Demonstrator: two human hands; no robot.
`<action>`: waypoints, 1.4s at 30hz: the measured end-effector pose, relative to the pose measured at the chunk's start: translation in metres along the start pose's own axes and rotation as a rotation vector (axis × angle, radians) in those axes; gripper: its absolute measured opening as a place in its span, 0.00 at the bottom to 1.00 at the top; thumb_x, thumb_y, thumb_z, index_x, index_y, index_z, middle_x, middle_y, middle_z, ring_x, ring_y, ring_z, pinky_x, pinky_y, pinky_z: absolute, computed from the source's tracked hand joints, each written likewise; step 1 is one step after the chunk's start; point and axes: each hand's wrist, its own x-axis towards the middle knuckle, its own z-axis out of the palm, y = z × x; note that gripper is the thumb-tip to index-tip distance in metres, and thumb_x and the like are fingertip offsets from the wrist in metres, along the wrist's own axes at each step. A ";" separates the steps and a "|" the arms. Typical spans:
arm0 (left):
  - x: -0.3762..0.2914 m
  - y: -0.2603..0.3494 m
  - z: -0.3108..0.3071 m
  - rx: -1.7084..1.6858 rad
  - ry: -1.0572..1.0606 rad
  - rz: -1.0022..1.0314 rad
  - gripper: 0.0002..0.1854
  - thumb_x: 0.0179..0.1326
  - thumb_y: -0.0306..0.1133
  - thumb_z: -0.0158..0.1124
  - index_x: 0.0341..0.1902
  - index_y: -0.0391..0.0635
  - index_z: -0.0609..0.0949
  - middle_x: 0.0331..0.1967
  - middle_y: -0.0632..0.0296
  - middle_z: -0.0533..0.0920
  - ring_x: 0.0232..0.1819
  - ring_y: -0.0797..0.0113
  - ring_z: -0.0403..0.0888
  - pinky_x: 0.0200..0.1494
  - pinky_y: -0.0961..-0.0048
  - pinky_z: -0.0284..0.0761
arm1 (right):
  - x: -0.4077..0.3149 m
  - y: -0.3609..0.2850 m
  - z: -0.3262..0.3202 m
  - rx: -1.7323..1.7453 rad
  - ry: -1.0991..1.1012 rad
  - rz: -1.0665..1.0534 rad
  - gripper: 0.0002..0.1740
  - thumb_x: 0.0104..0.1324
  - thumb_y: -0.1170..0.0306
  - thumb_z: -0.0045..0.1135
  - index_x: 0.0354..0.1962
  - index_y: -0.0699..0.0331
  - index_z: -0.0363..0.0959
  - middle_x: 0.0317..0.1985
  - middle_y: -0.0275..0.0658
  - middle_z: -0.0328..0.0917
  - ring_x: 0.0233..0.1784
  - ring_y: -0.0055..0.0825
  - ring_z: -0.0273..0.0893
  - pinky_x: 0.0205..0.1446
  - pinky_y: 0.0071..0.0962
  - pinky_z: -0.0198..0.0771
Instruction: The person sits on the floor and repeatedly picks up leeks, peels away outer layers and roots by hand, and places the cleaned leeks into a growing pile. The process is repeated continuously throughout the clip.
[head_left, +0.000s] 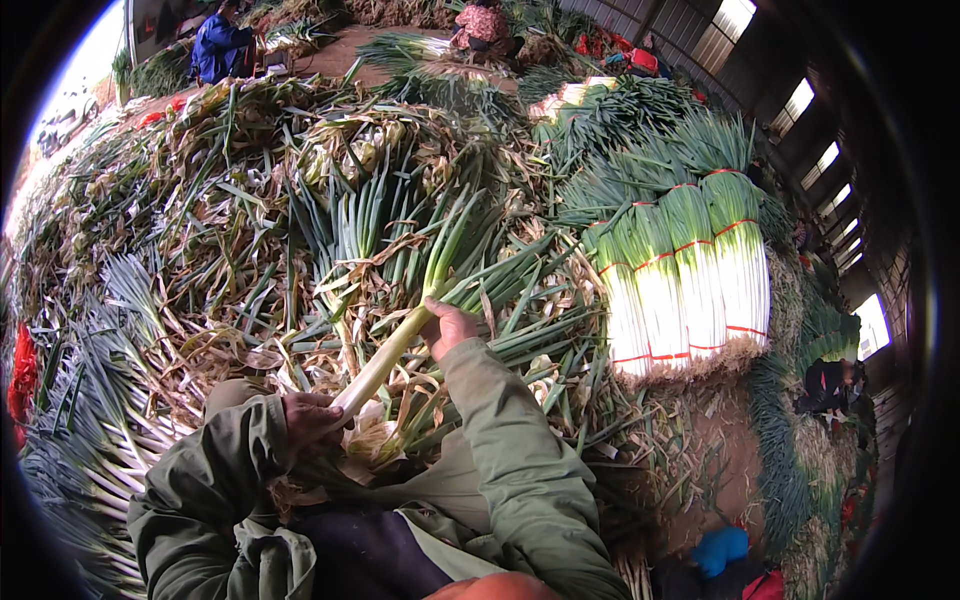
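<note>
A thick green onion stalk slants across my lap, its white end low and its green leaves fanning up and to the right. My left hand is closed round the white lower end, whose root tip is hidden by the hand. Higher up, where the white turns to green, my right hand grips the same stalk, thumb on top. Loose peeled leaves and dry husks lie beneath the stalk, between my arms.
Banded bundles of green onions stand out at the right. Unbundled green onions lie at the lower left. A wide heap of leaf waste spreads ahead. Red ties are at the left edge. People in blue and patterned red sit beyond.
</note>
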 end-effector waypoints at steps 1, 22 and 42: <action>-0.002 0.002 0.004 -0.047 -0.011 -0.004 0.17 0.73 0.41 0.59 0.53 0.40 0.82 0.28 0.65 0.80 0.21 0.77 0.72 0.23 0.77 0.67 | 0.000 0.005 0.001 0.022 -0.040 0.021 0.15 0.62 0.71 0.69 0.47 0.61 0.79 0.42 0.35 0.81 0.44 0.32 0.78 0.55 0.37 0.72; 0.005 0.010 0.006 -0.109 0.116 0.022 0.17 0.72 0.43 0.59 0.52 0.42 0.79 0.28 0.61 0.80 0.20 0.71 0.73 0.21 0.70 0.68 | -0.030 -0.003 0.027 -0.594 0.276 -0.501 0.21 0.65 0.67 0.64 0.46 0.78 0.73 0.45 0.54 0.81 0.44 0.42 0.80 0.50 0.40 0.74; 0.064 -0.002 -0.056 -0.516 0.044 -0.046 0.21 0.73 0.51 0.57 0.53 0.45 0.73 0.25 0.64 0.75 0.19 0.72 0.69 0.20 0.74 0.65 | -0.185 -0.042 0.071 -0.062 -0.668 -0.590 0.11 0.68 0.74 0.63 0.42 0.57 0.68 0.36 0.35 0.74 0.39 0.27 0.76 0.45 0.27 0.76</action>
